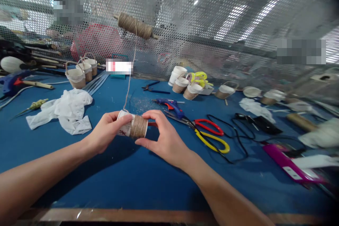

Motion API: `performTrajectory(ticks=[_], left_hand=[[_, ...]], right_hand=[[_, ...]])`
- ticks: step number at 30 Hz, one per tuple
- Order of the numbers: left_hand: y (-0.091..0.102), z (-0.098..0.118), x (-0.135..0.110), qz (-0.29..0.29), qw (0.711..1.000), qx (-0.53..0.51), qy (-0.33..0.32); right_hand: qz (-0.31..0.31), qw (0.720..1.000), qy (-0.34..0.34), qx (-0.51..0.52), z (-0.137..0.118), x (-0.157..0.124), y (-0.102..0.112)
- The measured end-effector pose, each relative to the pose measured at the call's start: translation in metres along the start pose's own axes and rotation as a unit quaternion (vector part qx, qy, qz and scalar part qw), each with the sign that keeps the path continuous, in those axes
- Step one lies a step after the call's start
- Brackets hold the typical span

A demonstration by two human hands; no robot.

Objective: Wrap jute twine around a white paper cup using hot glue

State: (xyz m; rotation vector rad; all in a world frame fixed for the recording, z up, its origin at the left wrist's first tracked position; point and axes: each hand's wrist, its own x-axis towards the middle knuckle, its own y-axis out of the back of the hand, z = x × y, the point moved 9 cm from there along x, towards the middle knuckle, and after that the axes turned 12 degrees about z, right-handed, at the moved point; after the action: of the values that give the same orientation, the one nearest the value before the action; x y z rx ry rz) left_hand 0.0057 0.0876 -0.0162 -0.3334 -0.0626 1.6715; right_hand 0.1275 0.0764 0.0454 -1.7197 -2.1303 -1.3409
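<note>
Holding a white cup (133, 126) on its side, the two hands meet over the near middle of the blue bench (159, 187). The left hand (108, 130) grips the bare white end, its thumb laid along the wall; the right hand (164, 136) curls around the opposite end, fingers and thumb closed lightly about the wound band of brown twine (139, 127). From the white end a single strand rises to a twine spool (135, 24), carried on a rod before the perforated metal screen (185, 21). Just beyond the right hand lies a blue glue gun (173, 107), beside scissors (191, 123) with red and yellow handles; pliers (161, 91) rest farther back. Left of the hands, a white cloth (70, 107) lies crumpled, with three handled cups (76, 77) standing behind it. Toward the rear right stands a cluster of white-rimmed cups (192, 91). A magenta power strip (283, 160) lies at far right, slightly blurred.
</note>
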Motion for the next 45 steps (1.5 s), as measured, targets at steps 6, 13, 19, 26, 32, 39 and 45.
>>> performTrajectory(ticks=[6, 13, 19, 26, 32, 39, 45], left_hand=[[0.004, 0.005, 0.003, 0.014, 0.996, 0.067, -0.051], [-0.001, 0.003, 0.001, -0.006, 0.993, 0.106, -0.060], [-0.006, 0.007, -0.002, -0.027, 0.988, 0.129, -0.076], [-0.009, 0.011, -0.002, -0.036, 0.976, 0.181, -0.114], [-0.009, 0.006, 0.001, -0.047, 0.971, 0.212, -0.105], [-0.012, 0.001, 0.003, -0.065, 0.977, 0.189, -0.071], [-0.012, 0.002, 0.000, -0.076, 0.968, 0.219, -0.099]], right_hand=[[0.086, 0.943, -0.225, -0.228, 0.095, 0.037, 0.066], [-0.013, 0.890, -0.348, -0.295, 0.183, 0.037, 0.070], [0.055, 0.899, -0.358, -0.247, 0.163, 0.033, 0.078], [0.047, 0.940, -0.336, -0.017, 0.088, 0.011, 0.081], [-0.060, 0.947, -0.300, 0.101, 0.043, -0.016, 0.049], [-0.080, 0.976, -0.186, -0.077, 0.026, -0.028, 0.040], [-0.040, 0.986, -0.066, -0.151, 0.001, -0.019, 0.045]])
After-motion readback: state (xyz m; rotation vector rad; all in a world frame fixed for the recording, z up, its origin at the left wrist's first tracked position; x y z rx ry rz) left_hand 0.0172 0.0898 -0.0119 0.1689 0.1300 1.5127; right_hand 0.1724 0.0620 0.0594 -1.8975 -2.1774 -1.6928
